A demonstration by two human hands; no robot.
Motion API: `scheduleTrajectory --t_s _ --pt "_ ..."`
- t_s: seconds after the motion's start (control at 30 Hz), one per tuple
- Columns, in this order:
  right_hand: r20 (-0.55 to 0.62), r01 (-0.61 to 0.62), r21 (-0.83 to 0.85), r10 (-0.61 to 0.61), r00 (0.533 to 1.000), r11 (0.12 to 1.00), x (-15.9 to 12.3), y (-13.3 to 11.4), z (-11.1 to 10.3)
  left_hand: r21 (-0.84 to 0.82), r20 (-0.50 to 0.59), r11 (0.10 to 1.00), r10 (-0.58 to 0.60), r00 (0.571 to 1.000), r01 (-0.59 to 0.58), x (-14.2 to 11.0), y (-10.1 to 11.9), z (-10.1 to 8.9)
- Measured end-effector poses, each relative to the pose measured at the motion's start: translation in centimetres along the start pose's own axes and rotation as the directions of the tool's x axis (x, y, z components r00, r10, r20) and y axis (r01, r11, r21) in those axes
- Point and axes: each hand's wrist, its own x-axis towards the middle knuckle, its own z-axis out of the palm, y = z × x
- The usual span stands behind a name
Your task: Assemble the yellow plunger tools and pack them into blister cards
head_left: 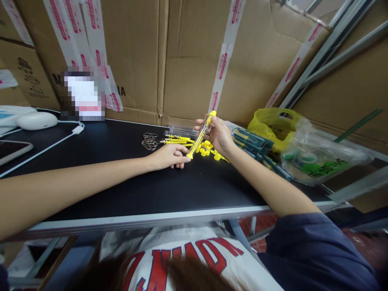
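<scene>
A clear plastic tube with yellow ends (198, 141) is held at a slant above the black table. My right hand (220, 135) grips its upper part near the yellow cap, fingers wrapped round it. At the lower yellow end, my left hand (171, 156) touches the tube with thumb and fingers, pinching it. Behind and beneath the tube lie small yellow plastic parts (216, 157). Several yellow rods with metal tips (176, 141) lie just behind my left hand, beside a small heap of silver metal clips (150, 141).
Dark green packaged items (253, 139) lie right of my right hand. Beyond them are a yellow plastic bag (273, 125) and a clear bag with green tape rolls (318, 161). At left are a white mouse (36, 120), a phone (13, 150) and cables. Cardboard boxes (194, 60) wall the back.
</scene>
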Motion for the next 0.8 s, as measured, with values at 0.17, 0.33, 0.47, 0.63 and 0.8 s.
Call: scheduleTrajectory --t_s 0.17,0.33,0.47,0.63,0.8 --pt "0.006 0.029 0.0 -0.029 1.0 1.0 -0.19 -0.15 0.06 -0.042 -0.068 0.999 -0.025 0.997 0.023 -0.08 0.36 0.26" --pt "0.022 0.027 -0.015 -0.027 0.999 1.0 -0.06 -0.13 -0.08 -0.065 -0.073 0.998 -0.003 0.997 -0.002 -0.02 0.29 0.26" --pt "0.038 0.03 0.026 -0.031 0.999 0.999 0.07 -0.01 -0.35 -0.087 -0.071 0.996 0.022 0.997 -0.028 0.04 0.14 0.19" --pt "0.053 0.043 0.05 -0.046 0.998 0.998 0.11 -0.01 -0.44 -0.113 -0.058 0.993 0.02 0.998 -0.026 0.06 0.06 0.11" --pt "-0.014 0.029 0.007 -0.029 0.999 1.0 0.33 -0.09 -0.47 -0.186 -0.089 0.982 0.012 0.996 -0.028 -0.02 -0.02 0.26"
